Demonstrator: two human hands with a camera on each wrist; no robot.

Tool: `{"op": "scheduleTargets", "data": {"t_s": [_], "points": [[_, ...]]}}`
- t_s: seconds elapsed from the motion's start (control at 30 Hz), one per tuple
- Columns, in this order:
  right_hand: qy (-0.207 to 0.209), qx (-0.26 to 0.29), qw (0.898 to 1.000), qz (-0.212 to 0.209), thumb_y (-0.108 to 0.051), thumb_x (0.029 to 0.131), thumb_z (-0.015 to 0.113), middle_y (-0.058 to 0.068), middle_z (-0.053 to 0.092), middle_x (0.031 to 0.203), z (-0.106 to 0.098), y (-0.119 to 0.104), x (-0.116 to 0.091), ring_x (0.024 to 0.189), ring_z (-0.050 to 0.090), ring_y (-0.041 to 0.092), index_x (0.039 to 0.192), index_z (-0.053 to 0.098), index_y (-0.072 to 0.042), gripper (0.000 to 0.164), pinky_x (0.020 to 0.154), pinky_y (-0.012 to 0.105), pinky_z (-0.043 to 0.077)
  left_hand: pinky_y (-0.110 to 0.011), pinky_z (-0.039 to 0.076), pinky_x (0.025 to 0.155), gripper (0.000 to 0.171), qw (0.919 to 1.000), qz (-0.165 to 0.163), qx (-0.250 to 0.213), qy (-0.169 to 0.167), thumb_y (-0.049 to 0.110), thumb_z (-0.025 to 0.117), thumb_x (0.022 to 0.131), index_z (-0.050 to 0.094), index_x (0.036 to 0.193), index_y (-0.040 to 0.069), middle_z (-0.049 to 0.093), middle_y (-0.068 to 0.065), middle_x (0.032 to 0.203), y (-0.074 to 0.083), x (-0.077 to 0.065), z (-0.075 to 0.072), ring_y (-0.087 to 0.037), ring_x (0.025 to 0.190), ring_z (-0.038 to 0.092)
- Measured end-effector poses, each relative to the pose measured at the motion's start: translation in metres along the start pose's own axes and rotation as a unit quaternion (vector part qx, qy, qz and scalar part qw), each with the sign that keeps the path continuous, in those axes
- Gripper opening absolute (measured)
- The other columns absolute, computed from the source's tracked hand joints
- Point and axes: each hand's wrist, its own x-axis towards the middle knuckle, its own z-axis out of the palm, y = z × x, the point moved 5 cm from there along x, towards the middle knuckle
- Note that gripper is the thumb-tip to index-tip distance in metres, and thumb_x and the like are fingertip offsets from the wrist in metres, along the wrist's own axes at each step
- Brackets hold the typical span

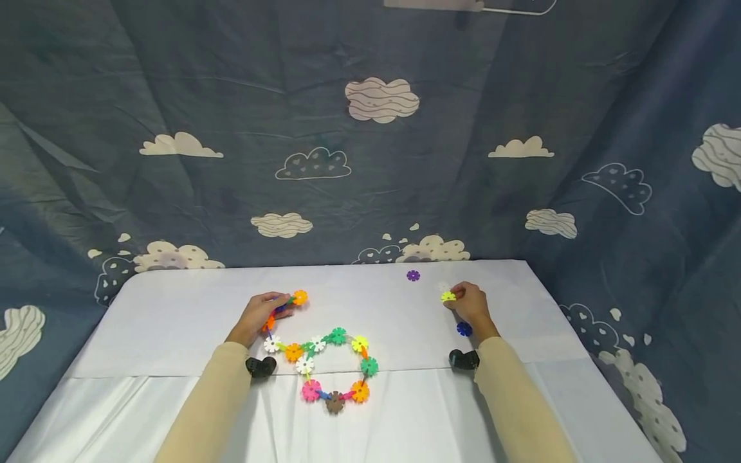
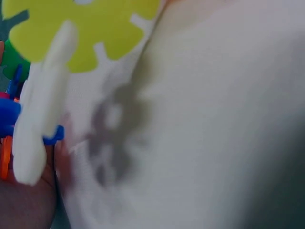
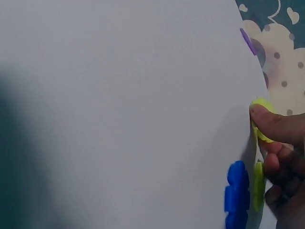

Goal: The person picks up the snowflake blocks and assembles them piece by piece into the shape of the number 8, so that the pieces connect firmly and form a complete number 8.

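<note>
My left hand holds the upper end of a chain of plastic snowflake discs, close to an orange disc at its tip. The chain runs down past a white disc into a closed ring, where a pink disc and a brown disc sit lowest. A yellow disc and a white one fill the left wrist view, beside that hand's palm. My right hand pinches a yellow disc between thumb and fingers. Just below those fingers stands a second yellow-green disc.
A loose dark blue disc lies by the right wrist. Farther back are a purple disc and a pale disc. White cloth covers the table; a dark curtain with clouds hangs behind it.
</note>
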Motion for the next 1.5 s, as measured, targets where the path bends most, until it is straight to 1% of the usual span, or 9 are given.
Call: {"op": "scheduleTargets", "data": {"t_s": [0.17,0.27,0.47,0.57,0.7,0.83,1.0,1.23,1.5], "points": [[0.022,0.030,0.997,-0.060,0.002,0.082,0.071,0.015,0.062,0.094,0.003,-0.011,-0.007,0.087,0.056,0.027,0.104,0.063,0.003,0.024,0.079,0.039,0.049,-0.022,0.054,0.083,0.042,0.9999,0.005,-0.014,-0.004,0.024,0.062,0.096,0.056,0.125,-0.005,0.065,-0.017,0.116,0.000,0.000,0.002,-0.009,0.076,0.070],[0.019,0.064,0.995,-0.077,0.001,0.083,0.070,0.014,0.064,0.089,0.013,-0.024,-0.013,0.080,0.059,0.023,0.101,0.066,0.003,0.019,0.072,0.032,0.052,-0.022,0.054,0.080,0.041,0.9998,0.011,-0.018,-0.008,0.023,0.061,0.096,0.055,0.125,-0.005,0.063,-0.018,0.118,0.000,0.000,0.002,-0.010,0.077,0.070],[-0.042,0.155,0.983,-0.093,0.003,0.081,0.069,0.015,0.064,0.084,0.050,-0.070,-0.030,0.068,0.066,0.020,0.094,0.063,0.005,0.014,0.060,0.026,0.055,-0.022,0.055,0.078,0.039,0.9995,0.009,-0.030,-0.001,0.022,0.062,0.096,0.056,0.124,-0.005,0.060,-0.020,0.121,0.000,0.001,0.000,-0.011,0.076,0.070],[-0.071,0.173,0.975,-0.118,0.005,0.080,0.070,0.013,0.065,0.081,0.071,-0.095,-0.041,0.065,0.065,0.019,0.090,0.064,0.004,0.012,0.056,0.025,0.054,-0.022,0.055,0.079,0.041,0.9990,-0.004,-0.041,-0.014,0.021,0.060,0.097,0.054,0.128,-0.004,0.055,-0.021,0.127,-0.001,0.001,0.002,-0.012,0.078,0.069],[-0.104,0.191,0.964,-0.155,0.006,0.080,0.071,0.011,0.066,0.076,0.096,-0.126,-0.056,0.062,0.064,0.018,0.087,0.065,0.004,0.009,0.052,0.025,0.051,-0.021,0.054,0.078,0.044,0.9991,-0.020,-0.005,-0.038,0.022,0.055,0.099,0.049,0.136,-0.002,0.051,-0.023,0.132,0.002,0.001,0.001,-0.011,0.077,0.068],[-0.132,0.206,0.953,-0.180,0.005,0.081,0.071,0.009,0.066,0.075,0.117,-0.151,-0.066,0.062,0.064,0.017,0.086,0.065,0.005,0.008,0.052,0.024,0.050,-0.023,0.056,0.074,0.047,0.9973,-0.019,0.035,-0.062,0.020,0.050,0.099,0.044,0.139,-0.003,0.058,-0.019,0.117,0.009,0.001,0.001,-0.010,0.070,0.067],[-0.154,0.206,0.949,-0.182,0.002,0.083,0.071,0.009,0.066,0.080,0.134,-0.173,-0.070,0.065,0.065,0.013,0.084,0.065,0.003,0.006,0.056,0.024,0.053,-0.025,0.057,0.068,0.048,0.9965,-0.035,0.035,-0.068,0.024,0.049,0.101,0.042,0.139,-0.003,0.064,-0.008,0.095,0.015,0.006,0.003,-0.010,0.066,0.064],[-0.162,0.182,0.953,-0.183,0.000,0.081,0.075,0.006,0.067,0.077,0.151,-0.194,-0.077,0.058,0.059,0.008,0.079,0.068,0.001,0.007,0.050,0.020,0.048,-0.022,0.056,0.063,0.039,0.9973,-0.046,0.027,-0.050,0.024,0.057,0.098,0.053,0.125,-0.004,0.067,-0.004,0.084,0.020,0.006,0.002,-0.009,0.062,0.061],[-0.160,0.220,0.948,-0.165,0.004,0.079,0.075,0.008,0.067,0.074,0.175,-0.204,-0.086,0.060,0.065,0.014,0.075,0.067,0.002,0.009,0.056,0.025,0.056,-0.025,0.057,0.069,0.041,0.9976,-0.064,0.022,-0.012,0.019,0.054,0.100,0.048,0.131,-0.007,0.063,-0.013,0.101,0.015,0.002,-0.004,-0.010,0.065,0.067]]}}
